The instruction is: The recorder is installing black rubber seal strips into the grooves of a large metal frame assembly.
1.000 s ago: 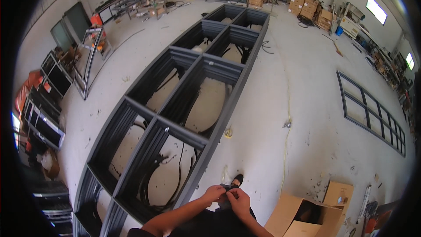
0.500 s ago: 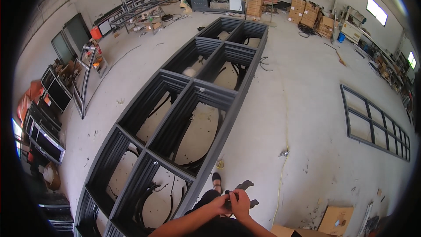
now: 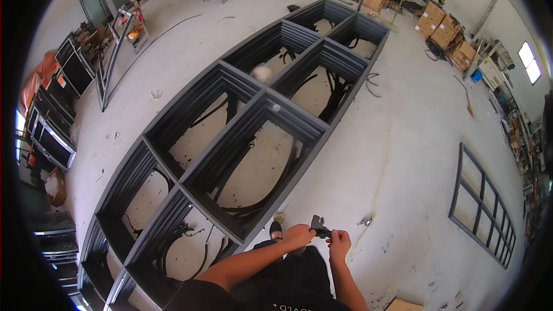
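In front of my body, low in the view, a dark grey work glove (image 3: pixel 318 226) is held between my two hands, its shape partly bunched up. My left hand (image 3: pixel 298 236) is closed round its near left side. My right hand (image 3: pixel 339 244) pinches the dark material from the right, fingers curled. Just left of the hands lies the long edge of a stack of dark grey metal frames (image 3: pixel 253 219), divided into rectangular bays. Neither hand touches the frames.
Black strips (image 3: pixel 253 206) curl inside the frame bays. A single gridded frame (image 3: pixel 480 201) lies on the floor at right. A thin yellow line (image 3: pixel 377 196) runs along the floor, with a small metal object (image 3: pixel 366 222) beside it. Cardboard boxes (image 3: pixel 443 29) stand far right.
My hands have moved apart, with the glove now stretched between them. The finger-like dark ends seen earlier are less spread. The view has turned, shifting the frames left and lower.
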`<move>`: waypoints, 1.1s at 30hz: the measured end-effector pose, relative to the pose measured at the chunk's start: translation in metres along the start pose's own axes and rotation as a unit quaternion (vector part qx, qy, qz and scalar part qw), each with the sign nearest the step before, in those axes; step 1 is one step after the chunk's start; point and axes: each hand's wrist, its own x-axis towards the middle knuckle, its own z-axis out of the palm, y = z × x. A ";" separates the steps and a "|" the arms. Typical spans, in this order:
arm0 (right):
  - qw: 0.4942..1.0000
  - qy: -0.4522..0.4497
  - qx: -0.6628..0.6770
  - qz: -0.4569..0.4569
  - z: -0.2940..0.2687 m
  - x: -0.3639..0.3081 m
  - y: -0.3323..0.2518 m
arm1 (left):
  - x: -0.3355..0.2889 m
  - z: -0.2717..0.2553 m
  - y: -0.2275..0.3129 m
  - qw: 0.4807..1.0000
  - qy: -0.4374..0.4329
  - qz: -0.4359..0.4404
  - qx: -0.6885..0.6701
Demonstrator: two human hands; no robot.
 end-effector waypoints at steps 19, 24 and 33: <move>0.711 -0.545 -0.389 -0.214 0.161 0.188 -0.101 | 0.141 -0.109 0.002 0.969 0.185 -0.157 0.051; 0.618 -0.581 -0.453 -0.275 0.194 0.283 -0.080 | 0.178 -0.144 0.074 0.966 0.154 -0.203 0.052; 0.839 -0.538 0.068 0.044 0.220 0.389 -0.079 | 0.252 -0.187 0.140 0.971 0.160 -0.174 0.034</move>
